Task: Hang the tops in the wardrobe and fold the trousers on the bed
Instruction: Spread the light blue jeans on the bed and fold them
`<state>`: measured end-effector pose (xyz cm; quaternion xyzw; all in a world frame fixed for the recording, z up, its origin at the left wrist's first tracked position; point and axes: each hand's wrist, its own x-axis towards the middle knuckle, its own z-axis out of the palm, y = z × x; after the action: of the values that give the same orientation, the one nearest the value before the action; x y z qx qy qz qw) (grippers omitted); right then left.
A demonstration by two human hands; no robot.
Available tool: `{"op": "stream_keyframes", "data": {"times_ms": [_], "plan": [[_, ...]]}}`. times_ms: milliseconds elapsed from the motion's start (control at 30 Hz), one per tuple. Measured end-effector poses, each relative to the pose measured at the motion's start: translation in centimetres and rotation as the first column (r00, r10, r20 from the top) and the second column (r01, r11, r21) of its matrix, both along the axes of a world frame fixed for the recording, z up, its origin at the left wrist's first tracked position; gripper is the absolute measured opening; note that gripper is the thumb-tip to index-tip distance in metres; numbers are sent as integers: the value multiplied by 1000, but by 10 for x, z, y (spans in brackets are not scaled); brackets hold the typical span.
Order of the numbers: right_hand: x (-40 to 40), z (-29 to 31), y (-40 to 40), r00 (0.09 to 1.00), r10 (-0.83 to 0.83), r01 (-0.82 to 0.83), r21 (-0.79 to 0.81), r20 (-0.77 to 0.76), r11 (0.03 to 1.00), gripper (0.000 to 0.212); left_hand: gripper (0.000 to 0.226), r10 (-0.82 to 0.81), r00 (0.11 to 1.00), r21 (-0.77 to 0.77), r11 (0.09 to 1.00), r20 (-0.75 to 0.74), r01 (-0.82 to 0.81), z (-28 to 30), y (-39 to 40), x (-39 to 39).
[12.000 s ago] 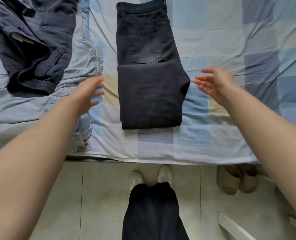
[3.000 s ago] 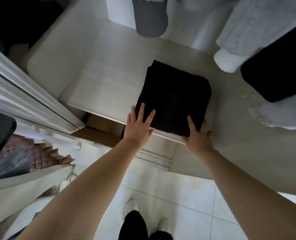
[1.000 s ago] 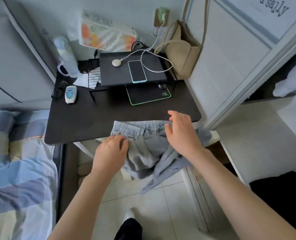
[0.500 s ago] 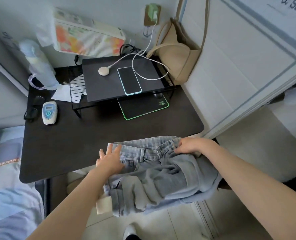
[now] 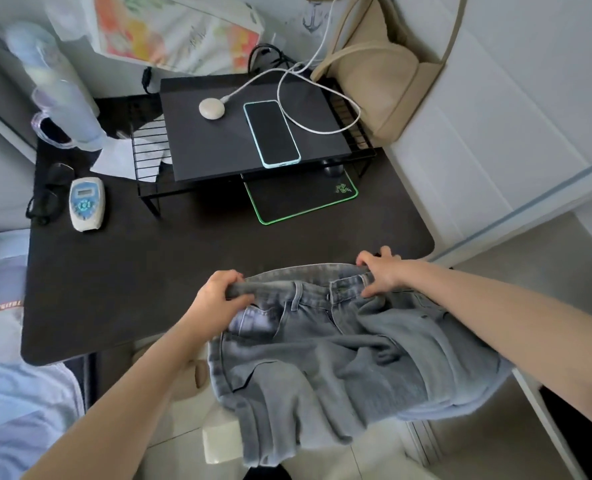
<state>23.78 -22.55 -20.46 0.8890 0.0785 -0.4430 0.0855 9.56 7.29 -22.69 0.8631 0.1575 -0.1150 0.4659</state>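
Light-blue jeans (image 5: 339, 358) are held at the waistband, lower centre of the frame, at the near edge of the dark desk (image 5: 183, 265). Left hand (image 5: 218, 299) is clamped on the waistband's left end, fingers curled over the fold. Right hand (image 5: 381, 273) is pinched on the right end, thumb under, fingers over. The waistband is stretched between the two hands; the legs are bunched and draped down below the desk edge toward the floor. On the desk: a wire shelf (image 5: 253, 133) upper centre, with a phone (image 5: 272, 133) and a round white charger puck (image 5: 211, 108) lying on it; a green-edged mouse pad (image 5: 301, 199) sits under it. A white remote-like device (image 5: 86, 204) is at left, a beige bag (image 5: 384, 81) upper right. Bedding (image 5: 14, 403) is seen lower left.
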Motion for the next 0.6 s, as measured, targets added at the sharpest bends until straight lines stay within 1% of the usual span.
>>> {"op": "stream_keyframes", "data": {"times_ms": [33, 67, 100, 133, 200, 267, 300, 333, 367, 400, 467, 500, 533, 567, 600], "plan": [[-2, -2, 0, 998, 64, -63, -28, 11, 998, 67, 23, 46, 999, -136, 990, -22, -48, 10, 2, -1], [-5, -1, 3, 991, 136, -135, -55, 17, 989, 62, 21, 99, 994, -278, 955, -46, -108, 21, 6, -3], [-6, 0, 4, 980, 195, -193, -54, 30, 980, 57, 17, 159, 985, -416, 893, -70, -174, 31, 9, -5], [-6, 5, 5, 973, 225, -225, -14, 52, 974, 53, 14, 219, 971, -525, 818, -97, -237, 42, 12, -6], [-7, 19, 8, 973, 206, -222, 175, 106, 959, 42, 14, 335, 932, -638, 689, -142, -345, 58, 19, -7], [-10, 38, 9, 985, 103, -150, 385, 139, 911, 30, 14, 433, 888, -667, 618, -154, -417, 72, 25, -9], [-13, 49, 7, 985, 69, -134, 454, 157, 881, 32, 15, 473, 869, -661, 606, -147, -442, 80, 28, -10], [-17, 60, 5, 986, 65, -131, 478, 152, 869, 38, 16, 499, 856, -644, 613, -135, -459, 83, 32, -10], [-19, 67, 0, 986, 94, -147, 464, 135, 873, 45, 17, 515, 848, -623, 624, -125, -471, 88, 35, -10], [-20, 73, -7, 978, 166, -203, 399, 125, 894, 50, 18, 523, 845, -596, 646, -110, -477, 91, 39, -11], [-26, 85, -28, 930, 339, -363, 210, 142, 908, 51, 17, 537, 840, -541, 685, -77, -488, 102, 38, -17], [-24, 86, -38, 913, 376, -399, 151, 158, 904, 49, 16, 550, 833, -512, 700, -59, -498, 104, 39, -18], [-25, 92, -48, 917, 355, -382, 143, 182, 913, 46, 16, 558, 829, -475, 721, -35, -505, 107, 40, -19], [-31, 100, -56, 929, 297, -338, 182, 219, 923, 41, 17, 556, 831, -445, 741, -14, -503, 113, 38, -23], [-39, 112, -61, 958, 169, -234, 288, 233, 929, 34, 17, 546, 838, -413, 765, 10, -494, 117, 36, -27]]}}
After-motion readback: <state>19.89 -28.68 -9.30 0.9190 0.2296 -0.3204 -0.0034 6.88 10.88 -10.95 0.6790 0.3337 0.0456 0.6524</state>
